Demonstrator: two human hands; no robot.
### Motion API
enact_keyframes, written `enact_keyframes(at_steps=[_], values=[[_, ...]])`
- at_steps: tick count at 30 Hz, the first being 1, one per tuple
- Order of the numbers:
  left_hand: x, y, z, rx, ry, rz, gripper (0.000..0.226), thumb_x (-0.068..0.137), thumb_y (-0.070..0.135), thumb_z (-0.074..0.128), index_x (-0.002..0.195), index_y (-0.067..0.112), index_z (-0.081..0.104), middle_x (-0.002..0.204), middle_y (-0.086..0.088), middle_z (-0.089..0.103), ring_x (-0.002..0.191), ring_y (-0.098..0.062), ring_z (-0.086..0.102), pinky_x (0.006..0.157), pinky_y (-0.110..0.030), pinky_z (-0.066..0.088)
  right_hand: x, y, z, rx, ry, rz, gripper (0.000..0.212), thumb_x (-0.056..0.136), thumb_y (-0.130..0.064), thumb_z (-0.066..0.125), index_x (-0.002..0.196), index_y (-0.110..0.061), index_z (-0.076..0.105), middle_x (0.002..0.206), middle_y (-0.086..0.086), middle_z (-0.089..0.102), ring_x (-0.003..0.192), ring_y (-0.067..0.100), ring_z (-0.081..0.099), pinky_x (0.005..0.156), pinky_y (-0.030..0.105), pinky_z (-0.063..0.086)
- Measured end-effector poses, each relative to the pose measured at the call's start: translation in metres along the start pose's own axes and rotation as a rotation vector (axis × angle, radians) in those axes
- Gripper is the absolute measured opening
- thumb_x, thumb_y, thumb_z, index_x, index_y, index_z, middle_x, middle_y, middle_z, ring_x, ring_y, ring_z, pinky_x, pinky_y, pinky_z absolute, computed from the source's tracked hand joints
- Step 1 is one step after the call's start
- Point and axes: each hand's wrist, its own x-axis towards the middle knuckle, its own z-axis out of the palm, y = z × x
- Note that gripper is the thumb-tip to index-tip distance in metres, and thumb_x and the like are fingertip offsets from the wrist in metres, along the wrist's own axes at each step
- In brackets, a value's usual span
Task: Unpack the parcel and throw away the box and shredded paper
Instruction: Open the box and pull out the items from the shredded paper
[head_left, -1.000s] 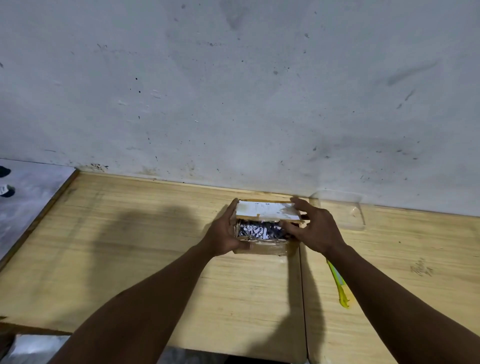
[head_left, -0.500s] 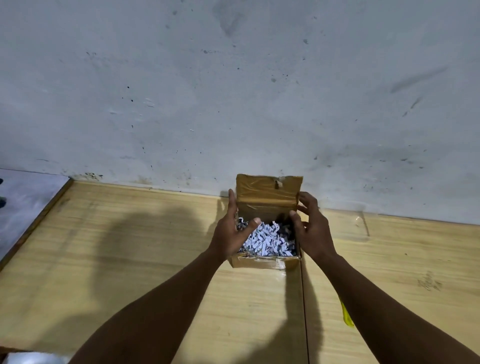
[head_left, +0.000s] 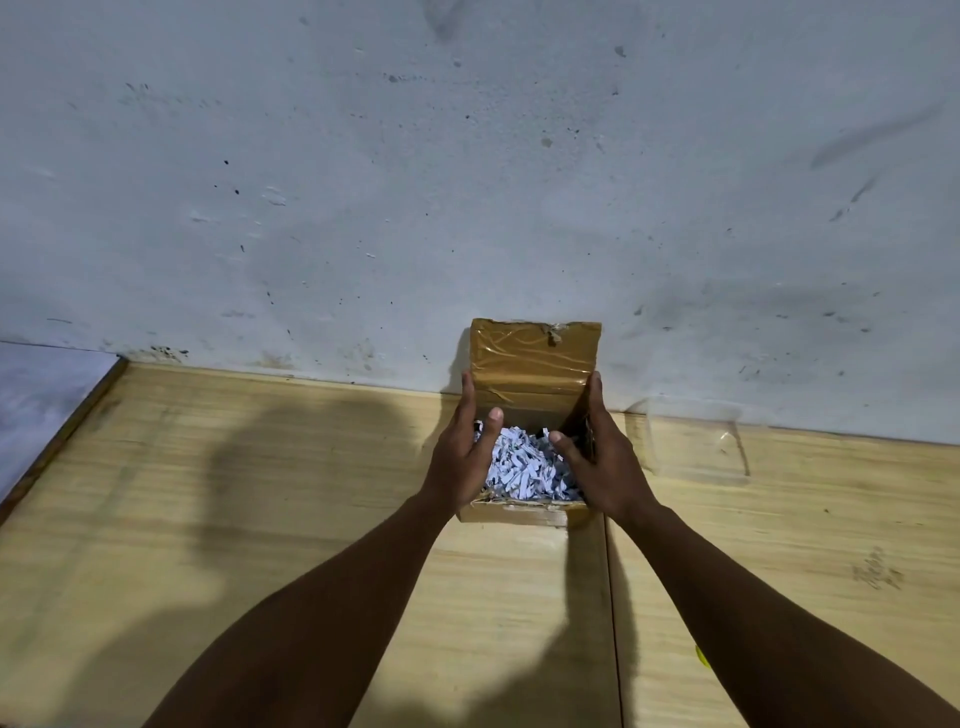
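Observation:
A small brown cardboard box (head_left: 535, 364) stands on the wooden table near the wall, its taped lid flap raised upright. White shredded paper (head_left: 524, 465) fills it to the top. My left hand (head_left: 462, 457) rests against the box's left side, thumb curled over the rim onto the paper. My right hand (head_left: 597, 462) is against the right side, thumb also over the paper. Whatever lies under the shreds is hidden.
A clear plastic container (head_left: 696, 441) sits just right of the box against the wall. A yellow object (head_left: 702, 656) peeks out beside my right forearm. The wooden table (head_left: 260, 493) has a seam under the box; a grey surface (head_left: 41, 400) adjoins it at the left.
The box lid went from nearly closed to fully upright. Both hands slid from the lid down to the box's sides, thumbs now over the exposed shredded paper.

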Motion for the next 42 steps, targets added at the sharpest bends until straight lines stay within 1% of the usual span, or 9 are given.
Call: enact_keyframes(at_steps=[3,6,9,11,14,17,20,38,42], values=[[0.003,-0.002,0.001,0.0,0.004,0.003,0.082,0.085,0.081,0.025,0.153,0.045,-0.006,0.162,0.003,0.025,0.143,-0.018,0.035,0.113,-0.048,0.038,0.0,0.0,-0.002,-0.006,-0.013,-0.001,0.09,0.096,-0.039,0.059,0.151,-0.05,-0.012,0.155,-0.006,0.037,0.117,0.001,0.053,0.086,0.011,0.045],[0.002,-0.003,0.0,-0.005,0.007,-0.006,0.079,0.087,0.079,0.026,0.152,0.047,-0.005,0.162,0.004,0.025,0.143,-0.019,0.035,0.112,-0.049,0.039,0.0,-0.003,-0.003,-0.019,-0.021,0.001,0.094,0.092,-0.042,0.065,0.154,-0.043,-0.006,0.158,-0.005,0.031,0.133,0.007,0.042,0.101,0.022,0.04],[0.001,-0.002,0.0,-0.004,0.009,-0.015,0.077,0.088,0.076,0.027,0.152,0.047,-0.005,0.162,0.006,0.022,0.144,-0.02,0.033,0.114,-0.047,0.037,-0.006,-0.012,-0.006,-0.316,0.263,-0.016,0.075,0.087,-0.038,0.07,0.151,-0.028,0.032,0.15,0.001,0.039,0.133,0.018,0.04,0.101,0.036,0.044],[0.001,-0.003,0.0,0.003,0.01,-0.027,0.078,0.086,0.079,0.026,0.151,0.05,-0.005,0.162,0.006,0.023,0.144,-0.02,0.033,0.113,-0.05,0.037,-0.009,-0.027,-0.007,-0.387,0.413,-0.144,0.045,0.081,-0.025,0.073,0.123,-0.022,0.058,0.124,0.002,0.053,0.113,0.021,0.05,0.09,0.043,0.051],[0.003,-0.004,-0.001,0.009,0.022,-0.037,0.075,0.086,0.08,0.024,0.15,0.053,-0.003,0.161,0.004,0.027,0.143,-0.019,0.034,0.113,-0.05,0.036,-0.003,-0.045,0.003,-0.332,-0.011,-0.182,0.037,0.072,-0.02,0.075,0.107,-0.024,0.063,0.112,-0.003,0.059,0.103,0.019,0.057,0.083,0.038,0.053],[0.003,-0.004,-0.001,-0.029,0.038,-0.042,0.072,0.087,0.077,0.024,0.151,0.052,0.002,0.161,0.004,0.027,0.143,-0.016,0.032,0.115,-0.048,0.034,0.017,-0.055,0.018,-0.556,-0.473,-0.005,0.066,0.07,-0.041,0.078,0.13,-0.028,0.056,0.131,-0.003,0.059,0.115,0.022,0.059,0.093,0.036,0.052],[0.003,-0.004,-0.001,-0.039,0.041,-0.047,0.072,0.086,0.077,0.022,0.151,0.052,0.003,0.162,0.003,0.024,0.143,-0.017,0.033,0.115,-0.047,0.034,0.035,-0.055,0.03,-0.769,-0.634,0.058,0.075,0.076,-0.037,0.076,0.143,-0.024,0.045,0.131,0.002,0.06,0.115,0.027,0.06,0.093,0.034,0.052],[0.006,-0.006,0.001,-0.014,0.059,-0.075,0.079,0.078,0.086,0.01,0.15,0.054,0.002,0.162,0.009,0.02,0.144,-0.021,0.03,0.11,-0.044,0.035,0.043,-0.023,0.053,-1.04,-0.626,-0.186,0.079,0.084,-0.044,0.067,0.15,-0.027,0.026,0.137,0.009,0.056,0.116,0.034,0.061,0.09,0.045,0.053],[0.011,-0.006,-0.003,0.02,0.091,-0.055,0.084,0.078,0.087,0.007,0.153,0.048,0.004,0.161,0.009,0.023,0.144,-0.021,0.031,0.109,-0.042,0.034,0.055,-0.043,0.044,-0.967,-0.665,-0.193,0.069,0.078,-0.053,0.067,0.139,-0.032,0.041,0.121,0.004,0.067,0.108,0.028,0.065,0.088,0.041,0.054]])
